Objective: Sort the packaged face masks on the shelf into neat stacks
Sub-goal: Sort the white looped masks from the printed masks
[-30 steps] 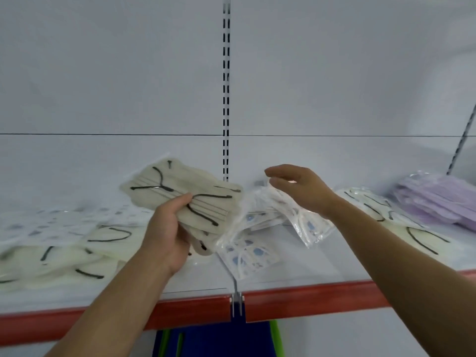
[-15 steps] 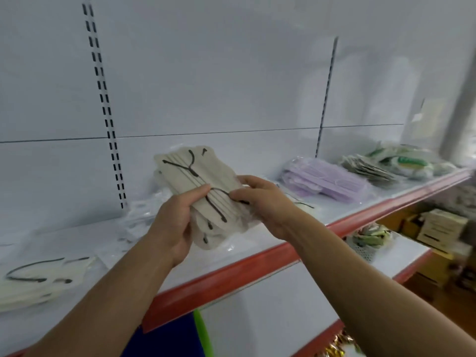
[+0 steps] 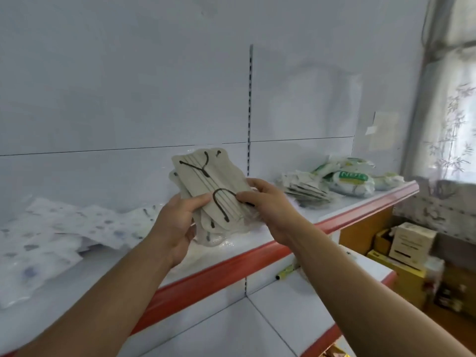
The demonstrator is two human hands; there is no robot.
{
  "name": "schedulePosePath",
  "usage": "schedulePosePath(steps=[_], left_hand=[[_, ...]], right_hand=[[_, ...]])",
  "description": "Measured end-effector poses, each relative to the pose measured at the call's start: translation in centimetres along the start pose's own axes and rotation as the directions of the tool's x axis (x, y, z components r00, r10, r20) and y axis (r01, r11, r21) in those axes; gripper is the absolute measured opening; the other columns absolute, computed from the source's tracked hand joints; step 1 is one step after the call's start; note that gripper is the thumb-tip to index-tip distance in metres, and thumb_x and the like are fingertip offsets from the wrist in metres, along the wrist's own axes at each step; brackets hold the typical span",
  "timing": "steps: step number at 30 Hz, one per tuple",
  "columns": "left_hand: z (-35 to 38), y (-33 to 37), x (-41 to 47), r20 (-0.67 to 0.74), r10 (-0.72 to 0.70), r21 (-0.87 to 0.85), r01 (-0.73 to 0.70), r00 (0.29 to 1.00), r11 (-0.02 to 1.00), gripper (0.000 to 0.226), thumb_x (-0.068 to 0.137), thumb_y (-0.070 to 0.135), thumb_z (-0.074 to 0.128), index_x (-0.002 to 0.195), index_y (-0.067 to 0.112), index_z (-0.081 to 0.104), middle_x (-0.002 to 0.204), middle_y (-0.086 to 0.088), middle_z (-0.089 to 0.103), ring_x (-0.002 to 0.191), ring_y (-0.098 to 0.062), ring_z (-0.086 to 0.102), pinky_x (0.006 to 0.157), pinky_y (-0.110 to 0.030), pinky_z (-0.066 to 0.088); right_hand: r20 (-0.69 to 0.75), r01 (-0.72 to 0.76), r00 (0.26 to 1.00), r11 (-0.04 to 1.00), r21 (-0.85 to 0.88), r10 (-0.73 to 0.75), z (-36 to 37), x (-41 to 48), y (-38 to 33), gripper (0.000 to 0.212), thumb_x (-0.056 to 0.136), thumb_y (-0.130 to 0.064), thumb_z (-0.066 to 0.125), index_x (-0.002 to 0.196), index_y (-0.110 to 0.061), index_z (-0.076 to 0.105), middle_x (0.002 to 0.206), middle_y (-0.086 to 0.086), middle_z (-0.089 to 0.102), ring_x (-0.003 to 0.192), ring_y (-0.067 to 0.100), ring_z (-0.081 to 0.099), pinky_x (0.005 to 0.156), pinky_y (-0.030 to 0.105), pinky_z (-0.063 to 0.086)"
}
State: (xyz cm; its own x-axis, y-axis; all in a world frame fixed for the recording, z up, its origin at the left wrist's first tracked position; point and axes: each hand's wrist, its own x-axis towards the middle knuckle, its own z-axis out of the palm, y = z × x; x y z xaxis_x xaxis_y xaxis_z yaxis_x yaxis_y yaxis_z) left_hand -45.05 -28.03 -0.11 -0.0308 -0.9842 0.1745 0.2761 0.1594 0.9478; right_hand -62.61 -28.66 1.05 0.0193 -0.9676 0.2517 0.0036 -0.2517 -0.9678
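At 9 o'clock the loose white plastic packets with blue-grey dots (image 3: 64,228) lie scattered and overlapping on the white shelf with the red front lip (image 3: 231,264); I judge they are not stacked yet.

Just left of centre, my left hand (image 3: 177,222) grips the bundle of beige face masks with black ear loops in clear plastic (image 3: 206,181), thumb across its face and fingers behind. 1 second ago this hand carried the bundle alone, tilted flatter. Now it stands nearly upright, lifted clear of the shelf and in front of the back panel.

My right hand (image 3: 268,210) was over other packets 1 second ago. It has since come across and pinches the bundle's right edge, thumb on front. So the 2 hands are close together, both clamped on 1 bundle. To me that reads as squaring the packets up before setting them down as a stack.

The view has also swung right. At 2 o'clock a pile of flat grey-white packets (image 3: 304,186) and soft white packs with green labels (image 3: 350,179) now show on the shelf. Cardboard boxes (image 3: 409,243) sit at 4 o'clock, below.
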Motion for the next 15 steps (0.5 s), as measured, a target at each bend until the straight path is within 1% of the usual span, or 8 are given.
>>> schedulePosePath(steps=[3, 5, 7, 8, 10, 12, 13, 15], left_hand=[[6.8, -2.2, 3.5, -0.035, -0.021, 0.039, 0.023, 0.999, 0.999, 0.026, 0.092, 0.01, 0.061, 0.117, 0.012, 0.066, 0.103, -0.007, 0.075, 0.084, -0.021, 0.07, 0.061, -0.029, 0.054], [11.1, -3.2, 6.3, -0.063, -0.025, 0.048, 0.028, 0.998, 0.998, 0.034, 0.09, 0.007, 0.064, 0.124, 0.007, 0.06, 0.11, -0.012, 0.072, 0.084, -0.022, 0.071, 0.058, -0.028, 0.057], [14.8, -4.2, 8.9, -0.086, -0.003, 0.073, 0.01, 0.996, 0.997, 0.055, 0.088, 0.006, 0.068, 0.139, 0.008, 0.046, 0.121, -0.012, 0.067, 0.098, -0.027, 0.069, 0.077, -0.037, 0.06], [16.5, -4.6, 10.0, -0.099, 0.009, 0.11, 0.002, 0.995, 0.994, 0.067, 0.088, 0.008, 0.069, 0.146, 0.012, 0.036, 0.126, -0.01, 0.063, 0.105, -0.028, 0.066, 0.088, -0.042, 0.056], [19.6, -5.4, 11.8, -0.105, 0.055, 0.236, -0.029, 0.993, 0.971, 0.082, 0.088, 0.012, 0.07, 0.152, 0.021, 0.021, 0.133, -0.003, 0.052, 0.116, -0.024, 0.058, 0.094, -0.04, 0.049], [22.1, -6.3, 13.4, -0.063, 0.141, 0.42, -0.102, 0.988, 0.902, 0.082, 0.088, 0.018, 0.071, 0.153, 0.023, 0.021, 0.141, 0.001, 0.038, 0.126, -0.021, 0.048, 0.096, -0.034, 0.043], [23.2, -6.8, 14.3, -0.025, 0.195, 0.528, -0.153, 0.98, 0.835, 0.078, 0.088, 0.021, 0.07, 0.152, 0.023, 0.026, 0.147, 0.0, 0.032, 0.131, -0.02, 0.043, 0.103, -0.033, 0.04], [24.8, -8.0, 16.0, 0.104, 0.272, 0.749, -0.256, 0.957, 0.612, 0.062, 0.09, 0.027, 0.067, 0.146, 0.021, 0.04, 0.154, -0.001, 0.028, 0.14, -0.017, 0.032, 0.11, -0.025, 0.027]], right_hand=[[-0.047, -0.012, 0.999, 1.0, 0.0, 0.012, -7.2, 3.1, 0.4, 0.021, 0.087, -0.008, 0.066, 0.106, -0.015, 0.068, 0.092, 0.006, 0.072, 0.076, 0.018, 0.068, 0.064, 0.028, 0.053], [-0.087, -0.02, 0.996, 1.0, 0.024, 0.022, -11.4, 5.1, 0.5, 0.016, 0.086, -0.007, 0.066, 0.098, -0.017, 0.069, 0.087, 0.006, 0.071, 0.073, 0.019, 0.067, 0.063, 0.029, 0.053], [-0.12, -0.033, 0.992, 0.999, 0.035, 0.037, -15.0, 7.0, 0.7, 0.017, 0.084, -0.007, 0.067, 0.099, -0.015, 0.069, 0.089, 0.011, 0.071, 0.075, 0.023, 0.066, 0.066, 0.033, 0.053], [-0.138, -0.038, 0.99, 0.999, 0.034, 0.042, -16.6, 7.7, 0.7, 0.018, 0.085, -0.007, 0.066, 0.102, -0.012, 0.068, 0.09, 0.012, 0.07, 0.076, 0.025, 0.065, 0.068, 0.034, 0.052], [-0.18, -0.042, 0.983, 0.999, 0.033, 0.048, -19.6, 9.0, 0.7, 0.02, 0.086, -0.005, 0.064, 0.106, -0.009, 0.065, 0.089, 0.013, 0.066, 0.076, 0.024, 0.06, 0.068, 0.035, 0.048], [-0.216, -0.045, 0.975, 0.999, 0.01, 0.047, -22.5, 10.5, 0.7, 0.021, 0.088, -0.006, 0.063, 0.109, -0.009, 0.063, 0.089, 0.01, 0.065, 0.072, 0.022, 0.06, 0.062, 0.029, 0.047], [-0.235, -0.053, 0.971, 0.999, -0.006, 0.05, -23.8, 11.3, 0.8, 0.021, 0.088, -0.007, 0.062, 0.109, -0.011, 0.062, 0.088, 0.008, 0.066, 0.069, 0.02, 0.06, 0.057, 0.026, 0.047], [-0.267, -0.086, 0.961, 0.995, -0.058, 0.068, -26.3, 13.3, 1.4, 0.026, 0.089, -0.008, 0.062, 0.114, -0.011, 0.06, 0.086, 0.006, 0.065, 0.064, 0.017, 0.058, 0.053, 0.026, 0.046]])
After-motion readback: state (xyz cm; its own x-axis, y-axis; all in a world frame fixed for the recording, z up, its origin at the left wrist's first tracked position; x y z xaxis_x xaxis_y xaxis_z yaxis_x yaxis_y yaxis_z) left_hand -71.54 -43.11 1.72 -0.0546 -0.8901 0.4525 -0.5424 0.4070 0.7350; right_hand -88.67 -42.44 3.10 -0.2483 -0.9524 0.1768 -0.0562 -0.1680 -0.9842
